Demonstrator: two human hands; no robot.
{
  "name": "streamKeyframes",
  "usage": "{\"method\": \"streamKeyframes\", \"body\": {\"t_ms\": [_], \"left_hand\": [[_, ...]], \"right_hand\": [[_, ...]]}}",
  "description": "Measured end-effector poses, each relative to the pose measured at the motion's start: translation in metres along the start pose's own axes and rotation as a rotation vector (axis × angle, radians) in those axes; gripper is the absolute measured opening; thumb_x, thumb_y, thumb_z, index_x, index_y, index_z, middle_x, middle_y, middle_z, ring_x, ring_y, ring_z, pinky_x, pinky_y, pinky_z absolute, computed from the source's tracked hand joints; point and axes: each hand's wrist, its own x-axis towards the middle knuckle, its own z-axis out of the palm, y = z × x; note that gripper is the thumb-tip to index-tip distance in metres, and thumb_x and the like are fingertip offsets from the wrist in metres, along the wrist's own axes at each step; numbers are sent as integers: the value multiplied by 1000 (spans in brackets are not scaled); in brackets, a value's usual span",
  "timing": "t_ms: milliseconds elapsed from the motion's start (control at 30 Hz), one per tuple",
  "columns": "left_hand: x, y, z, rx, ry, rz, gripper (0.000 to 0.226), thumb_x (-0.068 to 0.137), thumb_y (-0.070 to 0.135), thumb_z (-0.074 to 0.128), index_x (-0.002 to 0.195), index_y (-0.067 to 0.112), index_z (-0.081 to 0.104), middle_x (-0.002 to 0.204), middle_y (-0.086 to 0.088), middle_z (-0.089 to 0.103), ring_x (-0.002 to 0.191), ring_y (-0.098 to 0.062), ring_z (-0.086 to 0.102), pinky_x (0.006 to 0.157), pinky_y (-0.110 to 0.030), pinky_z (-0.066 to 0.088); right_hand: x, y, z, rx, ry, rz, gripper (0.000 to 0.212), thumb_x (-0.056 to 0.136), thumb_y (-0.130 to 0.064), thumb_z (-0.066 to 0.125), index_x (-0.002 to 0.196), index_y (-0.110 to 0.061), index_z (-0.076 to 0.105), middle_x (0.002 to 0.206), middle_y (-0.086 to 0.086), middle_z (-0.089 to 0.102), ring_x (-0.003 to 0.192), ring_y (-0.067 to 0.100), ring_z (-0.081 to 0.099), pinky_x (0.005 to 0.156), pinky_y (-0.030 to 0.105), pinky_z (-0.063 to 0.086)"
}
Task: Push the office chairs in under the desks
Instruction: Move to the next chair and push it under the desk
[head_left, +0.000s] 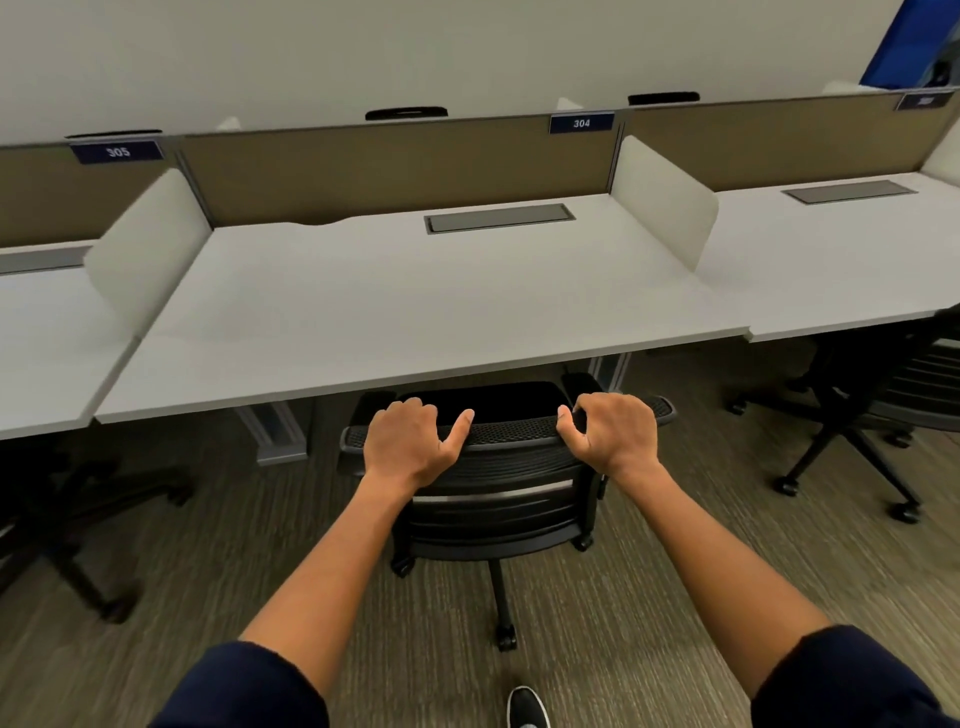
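A black mesh-backed office chair (511, 486) stands right in front of me, its seat partly under the front edge of the white desk (395, 306) marked 304. My left hand (410, 441) is curled over the top rim of the chair's backrest on the left. Over the same rim on the right, my right hand (610, 431) grips with its fingers folded. The chair's armrests sit just below the desk edge, and its wheeled base shows on the carpet below the backrest.
Another black chair (883, 405) stands at the right desk, partly under it. A dark chair base (67, 525) shows at the left desk marked 305. White dividers and a tan rear panel (395, 166) separate the desks. My shoe (527, 707) is on the carpet.
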Motion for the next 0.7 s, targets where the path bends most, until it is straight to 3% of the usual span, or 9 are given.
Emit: {"method": "streamKeyframes", "body": {"t_ms": [267, 533, 700], "left_hand": [[28, -16, 11, 28, 7, -25, 72, 94, 66, 28, 47, 12, 41, 46, -4, 45, 40, -22, 45, 42, -29, 33], [50, -31, 24, 8, 13, -90, 69, 92, 69, 24, 54, 14, 45, 55, 0, 46, 49, -20, 45, 45, -28, 25], [70, -36, 30, 1, 7, -118, 72, 89, 75, 20, 59, 16, 49, 63, 3, 49, 56, -18, 49, 48, -28, 32]], "right_hand": [[28, -5, 15, 17, -23, -2, 64, 90, -58, 30, 55, -14, 60, 48, 1, 52, 43, 23, 48, 44, 29, 42], [57, -7, 37, 44, -46, -27, 63, 90, -57, 32, 55, -13, 60, 48, 1, 52, 44, 24, 50, 46, 30, 41], [79, -5, 49, 52, -50, -22, 62, 89, -54, 32, 50, -12, 55, 43, 2, 47, 41, 25, 46, 43, 30, 36]]}}
